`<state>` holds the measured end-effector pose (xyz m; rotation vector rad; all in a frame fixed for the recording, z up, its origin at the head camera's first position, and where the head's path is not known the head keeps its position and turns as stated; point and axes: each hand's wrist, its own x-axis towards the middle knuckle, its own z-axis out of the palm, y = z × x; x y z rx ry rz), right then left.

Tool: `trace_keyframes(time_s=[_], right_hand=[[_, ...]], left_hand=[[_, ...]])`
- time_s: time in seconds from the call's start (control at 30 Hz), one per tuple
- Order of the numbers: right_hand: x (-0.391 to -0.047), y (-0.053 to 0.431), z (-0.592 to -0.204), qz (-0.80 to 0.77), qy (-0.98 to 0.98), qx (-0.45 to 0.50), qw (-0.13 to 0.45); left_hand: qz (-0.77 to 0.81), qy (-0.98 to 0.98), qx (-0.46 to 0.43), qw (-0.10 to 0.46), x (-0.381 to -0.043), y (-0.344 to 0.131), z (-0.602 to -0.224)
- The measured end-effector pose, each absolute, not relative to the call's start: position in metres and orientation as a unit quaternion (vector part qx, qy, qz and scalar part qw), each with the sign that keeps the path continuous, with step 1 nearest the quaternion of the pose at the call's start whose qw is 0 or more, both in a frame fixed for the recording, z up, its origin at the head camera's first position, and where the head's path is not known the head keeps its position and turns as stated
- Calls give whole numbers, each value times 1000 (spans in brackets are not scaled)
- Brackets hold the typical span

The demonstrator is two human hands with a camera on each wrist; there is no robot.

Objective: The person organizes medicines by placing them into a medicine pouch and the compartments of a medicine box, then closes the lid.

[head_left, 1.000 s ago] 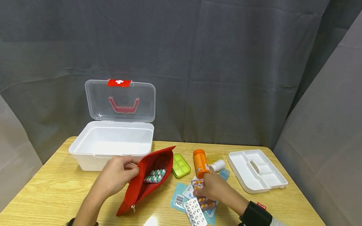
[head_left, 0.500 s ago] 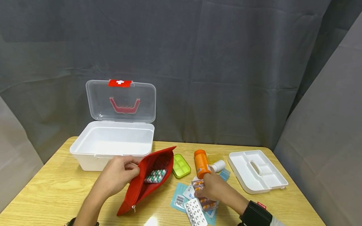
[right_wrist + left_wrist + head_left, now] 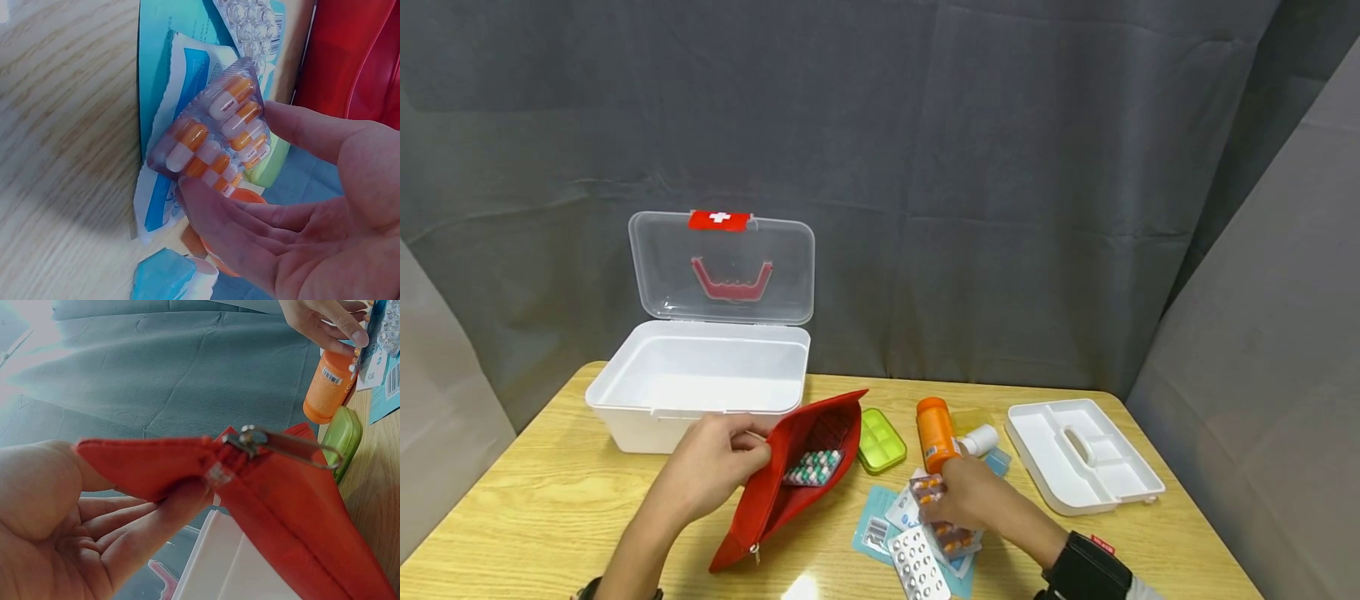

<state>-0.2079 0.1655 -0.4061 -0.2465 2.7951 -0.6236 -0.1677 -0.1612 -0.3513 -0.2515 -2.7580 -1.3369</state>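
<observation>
Dark grey cloth (image 3: pixel 880 167) hangs behind the pale wood-grained worktop (image 3: pixel 535 492) in front of me. On its left stands a white, rectangular plastic box (image 3: pixel 636 429), its clear plastic lid (image 3: pixel 726 246) raised at the back. At the far right lies a shallow white plastic tray (image 3: pixel 1048 450) with a moulded handle. The red fabric zip pouch (image 3: pixel 756 512) is just in front of the box, mouth gaping; my left grip (image 3: pixel 715 462) pinches its edge. My right grip (image 3: pixel 973 496) has the clear blister pack of orange-and-white capsules (image 3: pixel 215 128) between thumb and fingers, right of the pouch and over the papery packets; I cannot tell whether it touches them. Those are a flat teal sachet (image 3: pixel 874 533), partly covered, and a white-and-blue packet (image 3: pixel 904 510) on top of it. An orange plastic bottle (image 3: pixel 936 433) is just beyond my right fingers, and left of it sits a lime-green, compartmented plastic case (image 3: pixel 880 442). A silver blister pack of round tablets (image 3: pixel 917 562) overlaps the sachet, while a blister pack of green-and-white capsules (image 3: pixel 812 468) shows inside the pouch. Beside the orange bottle is a small white plastic bottle (image 3: pixel 980 439). Smallest, the metal zip pull (image 3: pixel 755 552) dangles at the pouch's near end.
</observation>
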Motion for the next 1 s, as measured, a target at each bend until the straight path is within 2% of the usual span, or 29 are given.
trace_keyframes(time_s=[0.23,0.57,1.0], right_hand=[[-205,167,-405,-244,955,-93,142],[-202,166,-401,-222,959,-143,106],[-205,165,-393,-184,972,-138,58]], left_hand=[[-434,-897,-82,31,-168,-161,-351],[-438,-895,-84,30,-168,-161,-352],[-437,-895,-85,31,-167,-161,-352]])
